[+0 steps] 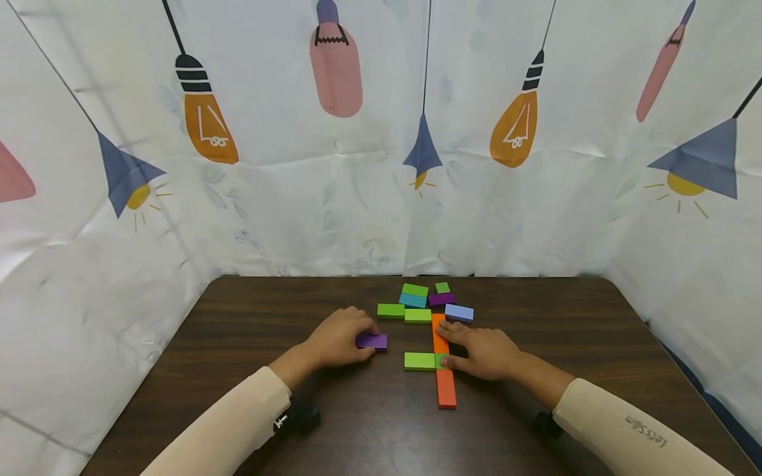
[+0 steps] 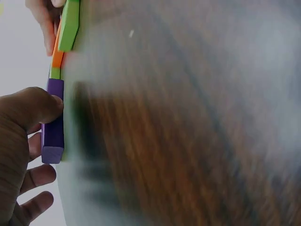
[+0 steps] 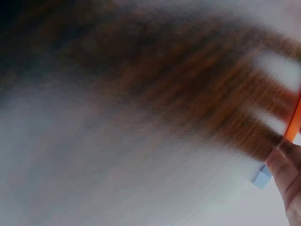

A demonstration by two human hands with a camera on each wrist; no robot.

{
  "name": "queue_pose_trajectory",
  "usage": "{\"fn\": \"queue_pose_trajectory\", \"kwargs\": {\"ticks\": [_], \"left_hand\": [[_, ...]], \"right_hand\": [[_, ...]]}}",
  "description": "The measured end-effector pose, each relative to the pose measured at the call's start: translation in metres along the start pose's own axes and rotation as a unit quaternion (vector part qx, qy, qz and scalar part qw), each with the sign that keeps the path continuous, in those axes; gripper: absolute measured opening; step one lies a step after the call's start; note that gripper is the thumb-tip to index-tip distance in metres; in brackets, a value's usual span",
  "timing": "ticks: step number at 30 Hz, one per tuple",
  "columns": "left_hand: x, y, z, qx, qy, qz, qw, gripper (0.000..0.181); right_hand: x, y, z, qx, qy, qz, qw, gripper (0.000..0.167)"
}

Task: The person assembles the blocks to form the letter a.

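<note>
My left hand [image 1: 339, 338] pinches a purple block [image 1: 374, 342] between thumb and fingers; in the left wrist view the thumb lies on the near side of that block. My right hand [image 1: 485, 352] rests its fingers on an upright orange strip [image 1: 438, 322]. Its thumb touches a small green block [image 1: 439, 361] at the strip's lower end. Below that square lies a red-orange block [image 1: 446, 390], lined up with the strip. A light green block [image 1: 419, 361] abuts the square on the left. Another light green block [image 1: 418, 317] stands beside the strip's top.
Behind lie a green block [image 1: 390, 311], a teal block [image 1: 413, 301] with a green block [image 1: 415, 289] against it, a dark purple block [image 1: 441, 299], a small green block [image 1: 442, 287] and a blue block [image 1: 460, 313]. A printed curtain [image 1: 357, 218] surrounds the dark wooden table [image 1: 250, 344].
</note>
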State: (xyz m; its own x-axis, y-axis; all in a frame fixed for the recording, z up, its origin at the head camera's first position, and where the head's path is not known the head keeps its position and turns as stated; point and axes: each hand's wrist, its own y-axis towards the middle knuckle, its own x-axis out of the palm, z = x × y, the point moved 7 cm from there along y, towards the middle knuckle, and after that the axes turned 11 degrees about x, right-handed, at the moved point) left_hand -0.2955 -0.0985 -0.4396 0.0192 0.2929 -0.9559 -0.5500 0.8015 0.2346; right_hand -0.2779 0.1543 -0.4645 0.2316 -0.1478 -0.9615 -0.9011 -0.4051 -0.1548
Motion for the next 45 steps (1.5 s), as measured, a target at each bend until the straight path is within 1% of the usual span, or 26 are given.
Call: {"fn": "queue_pose_trajectory", "kwargs": {"ticks": [17,24,30,37,45], "left_hand": [[0.011,0.005,0.024,0.013,-0.025,-0.032,0.9991,0.027],[0.013,0.007,0.031,0.027,-0.029,-0.029,0.9988,0.027],[0.014,0.008,0.033,0.029,-0.035,-0.03,0.9985,0.027],[0.016,0.008,0.032,0.026,-0.032,-0.028,0.9987,0.026],[0.016,0.008,0.034,0.034,-0.031,-0.027,0.9986,0.026]], "right_hand": [[-0.001,-0.001,0.0,0.003,-0.002,0.003,1.0,0.074],[-0.001,-0.001,-0.001,0.003,-0.003,0.002,1.0,0.074],[-0.002,-0.001,-0.002,0.002,-0.003,0.003,1.0,0.073],[-0.004,-0.002,-0.003,0.004,-0.003,0.004,1.0,0.072],[-0.004,-0.003,-0.003,0.008,-0.002,0.001,1.0,0.072]]}}
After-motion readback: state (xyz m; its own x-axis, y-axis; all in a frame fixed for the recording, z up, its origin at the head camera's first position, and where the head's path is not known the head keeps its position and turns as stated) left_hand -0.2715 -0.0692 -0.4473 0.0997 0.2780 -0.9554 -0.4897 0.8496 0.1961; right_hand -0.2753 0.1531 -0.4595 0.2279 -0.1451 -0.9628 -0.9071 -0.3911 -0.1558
